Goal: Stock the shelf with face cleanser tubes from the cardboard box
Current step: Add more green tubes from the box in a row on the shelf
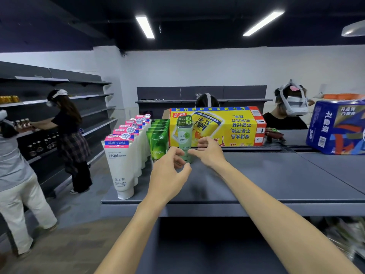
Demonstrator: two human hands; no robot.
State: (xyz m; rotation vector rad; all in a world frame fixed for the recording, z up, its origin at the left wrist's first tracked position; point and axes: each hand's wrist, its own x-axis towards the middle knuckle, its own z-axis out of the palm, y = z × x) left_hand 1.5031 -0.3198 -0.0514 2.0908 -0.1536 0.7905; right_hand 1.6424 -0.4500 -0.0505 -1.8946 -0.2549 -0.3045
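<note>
Head view: both bare forearms reach forward over the grey shelf, the hands meeting round one pale green tube.
Left hand: its grip is curled, thumb and fingers closing toward the foot of the pale green tube; whether the fingertips actually press it is hard to tell, since the hand covers the contact.
Right hand: its grip has the forefinger and thumb at the tube's lower part from the other side, the remaining fingers curled above; it seems to pinch the tube.
Pale green tube: upright between the two grips, cap downward on the shelf, with more of the same kind standing in a line just behind it.
Dark green tubes: a row just beyond the left grip, on its outer side, standing upright and running back.
White cleanser tubes: a longer row further out from the left grip, pink and blue labels at the top, caps down; the front one reads "Facial cleanser".
Yellow cardboard box: lying behind both grips, print upside down, close behind the pale green line.
Blue carton: well off to the outer side of the right grip.
People: several wearing headsets, two at the far wall shelving, two behind the yellow box.
</note>
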